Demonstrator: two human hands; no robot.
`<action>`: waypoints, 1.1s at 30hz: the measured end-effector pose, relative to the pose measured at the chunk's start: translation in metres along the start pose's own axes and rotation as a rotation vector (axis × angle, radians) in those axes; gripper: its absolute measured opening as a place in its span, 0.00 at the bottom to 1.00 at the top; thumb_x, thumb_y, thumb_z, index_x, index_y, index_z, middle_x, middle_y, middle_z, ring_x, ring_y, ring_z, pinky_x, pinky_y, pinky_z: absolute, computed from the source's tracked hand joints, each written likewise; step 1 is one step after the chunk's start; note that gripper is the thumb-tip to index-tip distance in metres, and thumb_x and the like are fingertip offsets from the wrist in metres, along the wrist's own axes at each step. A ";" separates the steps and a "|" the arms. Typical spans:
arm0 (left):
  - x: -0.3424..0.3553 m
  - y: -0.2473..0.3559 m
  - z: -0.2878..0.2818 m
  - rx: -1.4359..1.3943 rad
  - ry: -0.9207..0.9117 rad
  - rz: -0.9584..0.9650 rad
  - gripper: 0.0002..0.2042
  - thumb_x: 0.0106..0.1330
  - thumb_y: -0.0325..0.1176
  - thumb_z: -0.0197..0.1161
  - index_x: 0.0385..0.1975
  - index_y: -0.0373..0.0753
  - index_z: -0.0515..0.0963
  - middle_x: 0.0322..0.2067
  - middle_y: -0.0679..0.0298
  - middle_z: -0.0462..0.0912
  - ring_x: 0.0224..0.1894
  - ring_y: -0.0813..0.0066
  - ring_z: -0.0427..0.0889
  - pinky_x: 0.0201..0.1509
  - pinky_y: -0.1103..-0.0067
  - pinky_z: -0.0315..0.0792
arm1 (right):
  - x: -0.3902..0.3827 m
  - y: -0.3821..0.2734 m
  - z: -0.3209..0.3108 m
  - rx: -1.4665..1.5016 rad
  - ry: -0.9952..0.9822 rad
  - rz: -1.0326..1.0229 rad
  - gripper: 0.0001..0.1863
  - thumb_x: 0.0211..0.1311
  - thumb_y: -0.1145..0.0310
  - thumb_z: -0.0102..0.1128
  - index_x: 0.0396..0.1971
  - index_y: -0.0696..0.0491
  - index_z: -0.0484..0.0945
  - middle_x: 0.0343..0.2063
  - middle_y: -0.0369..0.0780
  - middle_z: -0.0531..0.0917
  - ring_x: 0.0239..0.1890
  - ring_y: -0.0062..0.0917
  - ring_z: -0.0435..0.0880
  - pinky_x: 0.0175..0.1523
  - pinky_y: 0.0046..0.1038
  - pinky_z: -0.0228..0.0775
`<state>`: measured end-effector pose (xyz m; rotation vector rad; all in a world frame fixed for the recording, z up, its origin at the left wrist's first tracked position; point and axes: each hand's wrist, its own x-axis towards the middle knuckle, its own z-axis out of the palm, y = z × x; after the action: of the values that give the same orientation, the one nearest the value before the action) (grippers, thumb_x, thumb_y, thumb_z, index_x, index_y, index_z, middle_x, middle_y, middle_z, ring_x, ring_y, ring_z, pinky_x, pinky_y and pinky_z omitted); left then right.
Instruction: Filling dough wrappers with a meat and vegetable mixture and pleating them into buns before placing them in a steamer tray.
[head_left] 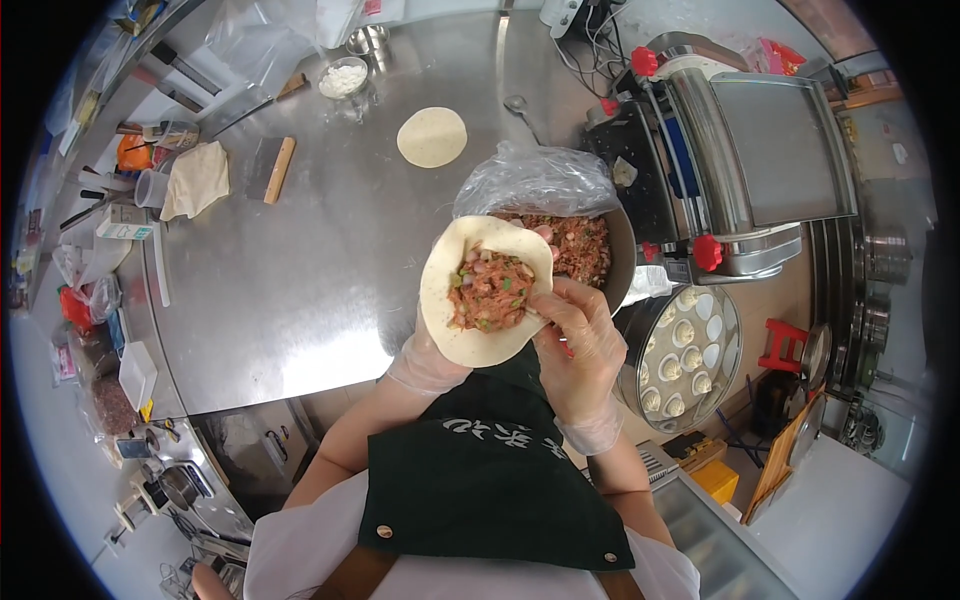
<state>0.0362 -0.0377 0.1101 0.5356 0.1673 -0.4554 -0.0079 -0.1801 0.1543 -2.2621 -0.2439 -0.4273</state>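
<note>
A round dough wrapper [437,275] with a mound of pinkish minced meat filling [492,290], flecked with green, rests on my left hand [430,362]. That gloved hand cups it from below, and most of its fingers are hidden under the dough. My gloved right hand [580,345] pinches the right edge of the same wrapper between thumb and fingers. Just beyond stands a bowl [627,255] of more filling, its far part covered by a clear plastic bag [535,180]. Another flat dough wrapper [432,137] lies on the steel table [330,250] farther off.
At right, a round tray [735,365] carries several shaped buns, below a metal machine [780,150] with red knobs. A spoon [523,117] lies behind the bag. Leftward are a wooden-handled scraper [280,170], a beige cloth [198,180] and a small bowl of white powder [343,78].
</note>
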 end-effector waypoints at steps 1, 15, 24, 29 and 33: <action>0.001 0.003 -0.005 -0.234 -0.092 -0.102 0.33 0.72 0.56 0.52 0.67 0.39 0.62 0.66 0.53 0.67 0.65 0.58 0.71 0.69 0.64 0.69 | -0.001 0.001 0.000 0.000 0.000 0.000 0.20 0.45 0.90 0.64 0.41 0.56 0.80 0.41 0.44 0.84 0.33 0.29 0.86 0.35 0.24 0.78; -0.024 0.036 0.008 0.207 0.066 -0.230 0.31 0.59 0.24 0.69 0.63 0.41 0.66 0.56 0.63 0.76 0.59 0.72 0.76 0.65 0.71 0.70 | 0.007 0.005 -0.007 0.045 -0.131 -0.066 0.25 0.43 0.86 0.66 0.45 0.56 0.78 0.39 0.42 0.84 0.34 0.35 0.86 0.33 0.31 0.78; -0.016 0.037 -0.002 0.294 0.002 -0.318 0.25 0.62 0.24 0.68 0.59 0.38 0.71 0.52 0.65 0.79 0.54 0.77 0.78 0.60 0.75 0.73 | -0.001 0.010 -0.003 0.075 -0.090 -0.067 0.23 0.42 0.86 0.68 0.43 0.55 0.77 0.38 0.43 0.83 0.32 0.33 0.85 0.32 0.30 0.77; -0.016 0.035 0.006 0.245 0.100 -0.317 0.26 0.60 0.24 0.68 0.60 0.39 0.70 0.51 0.64 0.79 0.55 0.74 0.78 0.61 0.74 0.73 | -0.005 0.001 0.005 0.184 -0.009 0.185 0.20 0.46 0.85 0.69 0.41 0.55 0.77 0.35 0.43 0.84 0.29 0.32 0.85 0.30 0.28 0.75; -0.016 0.032 0.005 0.326 0.102 -0.279 0.24 0.61 0.23 0.67 0.58 0.40 0.71 0.51 0.65 0.79 0.54 0.76 0.78 0.61 0.75 0.72 | -0.007 0.007 0.002 0.079 -0.118 0.176 0.15 0.50 0.82 0.68 0.39 0.56 0.78 0.33 0.42 0.84 0.26 0.30 0.84 0.29 0.28 0.74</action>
<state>0.0371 -0.0100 0.1328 0.8611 0.2694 -0.7343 -0.0118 -0.1838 0.1455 -2.2113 -0.1182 -0.1890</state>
